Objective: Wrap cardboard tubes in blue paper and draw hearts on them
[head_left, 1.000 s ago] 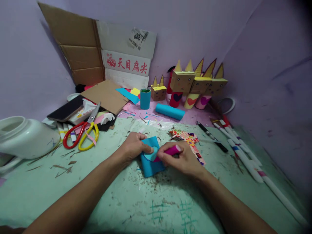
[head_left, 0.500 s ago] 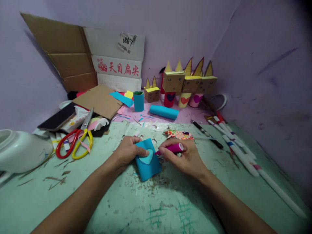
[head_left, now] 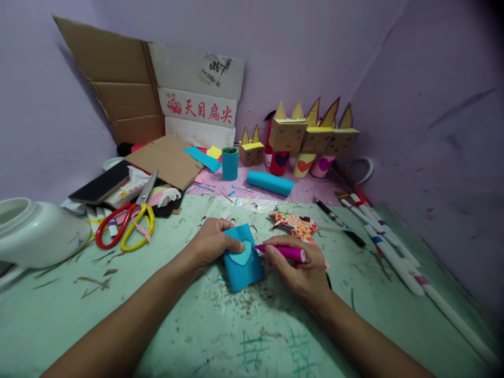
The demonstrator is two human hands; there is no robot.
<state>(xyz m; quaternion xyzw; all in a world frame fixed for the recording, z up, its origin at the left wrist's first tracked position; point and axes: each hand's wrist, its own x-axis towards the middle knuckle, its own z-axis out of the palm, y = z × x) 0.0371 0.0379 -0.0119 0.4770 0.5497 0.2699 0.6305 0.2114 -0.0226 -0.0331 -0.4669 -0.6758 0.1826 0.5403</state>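
Note:
My left hand grips a piece of blue paper, and its thumb presses a lighter blue heart-shaped cutout against the paper's face. In my right hand is a magenta marker, held like a pen. The marker's tip points left, close to the right edge of the heart; whether it touches the paper I cannot tell. Behind my right hand lies a flower-patterned thing, partly covered by the hand.
Scissors with red and yellow handles lie left, near a white ceramic pot. A blue paper roll and a blue-wrapped tube are behind. Cardboard-headed figures stand at the back. White markers and a black pen lie right.
The marker has drawn back slightly to the right with my right hand, lying more level. The left hand still holds the blue paper and heart. The whole view has shifted a little.

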